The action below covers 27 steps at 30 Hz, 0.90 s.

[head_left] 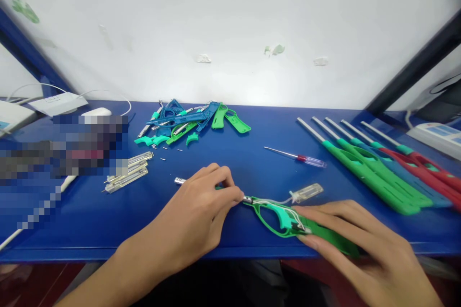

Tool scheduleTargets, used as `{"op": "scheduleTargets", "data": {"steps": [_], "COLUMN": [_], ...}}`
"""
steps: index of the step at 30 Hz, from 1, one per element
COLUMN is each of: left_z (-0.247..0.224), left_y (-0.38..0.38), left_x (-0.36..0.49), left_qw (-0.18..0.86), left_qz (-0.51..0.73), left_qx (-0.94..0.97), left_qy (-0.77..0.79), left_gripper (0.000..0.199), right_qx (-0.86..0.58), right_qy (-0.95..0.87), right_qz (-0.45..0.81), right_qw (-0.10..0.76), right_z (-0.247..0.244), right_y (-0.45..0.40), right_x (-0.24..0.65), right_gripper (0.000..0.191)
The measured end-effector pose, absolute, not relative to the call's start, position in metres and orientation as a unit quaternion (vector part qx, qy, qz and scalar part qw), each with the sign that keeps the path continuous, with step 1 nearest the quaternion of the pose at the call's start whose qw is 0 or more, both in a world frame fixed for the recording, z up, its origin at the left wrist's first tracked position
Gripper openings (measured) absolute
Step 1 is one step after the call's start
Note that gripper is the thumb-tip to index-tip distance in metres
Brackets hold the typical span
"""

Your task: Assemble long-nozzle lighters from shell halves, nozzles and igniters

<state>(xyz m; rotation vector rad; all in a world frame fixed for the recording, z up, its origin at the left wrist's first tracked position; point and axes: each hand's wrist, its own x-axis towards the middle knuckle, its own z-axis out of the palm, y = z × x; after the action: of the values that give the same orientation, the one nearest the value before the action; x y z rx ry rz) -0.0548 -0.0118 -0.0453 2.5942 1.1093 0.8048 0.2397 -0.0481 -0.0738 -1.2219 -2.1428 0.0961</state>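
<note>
An opened green gas lighter (pixel 270 226) lies near the table's front edge, its white wires and teal trigger (pixel 284 216) exposed. My right hand (pixel 360 244) grips the green handle, fingers on top and thumb along the near side. My left hand (pixel 205 206) is closed around the lighter's metal tube (pixel 180 181), whose tip sticks out to the left of the knuckles. Just beyond the handle rests a clear fuel tank (pixel 308 193), joined to the lighter by a thin tube. What lies under my left fingers is partly hidden.
Several whole lighters (pixel 378 177) lie in a row at right. A screwdriver (pixel 302 158) rests mid-table. Blue and green casing parts (pixel 194 120) and teal triggers (pixel 144 140) are heaped at the back. Clear tanks (pixel 127 175) lie at left, beside a blurred-out object and a white cable (pixel 68 182).
</note>
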Motion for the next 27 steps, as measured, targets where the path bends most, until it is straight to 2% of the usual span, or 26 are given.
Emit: {"op": "scheduleTargets", "data": {"steps": [9, 14, 27], "left_z": [-0.0462, -0.0490, -0.0405], "left_y": [-0.0104, -0.0120, -0.0127], "left_x": [-0.0546, -0.0549, -0.0519], "left_qw": [0.083, 0.066, 0.075], "left_qz": [0.217, 0.203, 0.181], "left_qx": [0.895, 0.900, 0.908], "left_qy": [0.381, 0.380, 0.371], "left_gripper": [0.029, 0.057, 0.053], "right_qx": [-0.459, -0.464, -0.471], "right_qy": [-0.827, -0.822, -0.814], "right_qz": [0.043, 0.047, 0.060], "right_qw": [0.323, 0.327, 0.335], "right_z": [-0.0743, -0.0742, -0.0731], "right_y": [-0.0489, -0.0485, -0.0496], "right_x": [0.2403, 0.2402, 0.2393], "right_gripper": [0.024, 0.023, 0.023]}}
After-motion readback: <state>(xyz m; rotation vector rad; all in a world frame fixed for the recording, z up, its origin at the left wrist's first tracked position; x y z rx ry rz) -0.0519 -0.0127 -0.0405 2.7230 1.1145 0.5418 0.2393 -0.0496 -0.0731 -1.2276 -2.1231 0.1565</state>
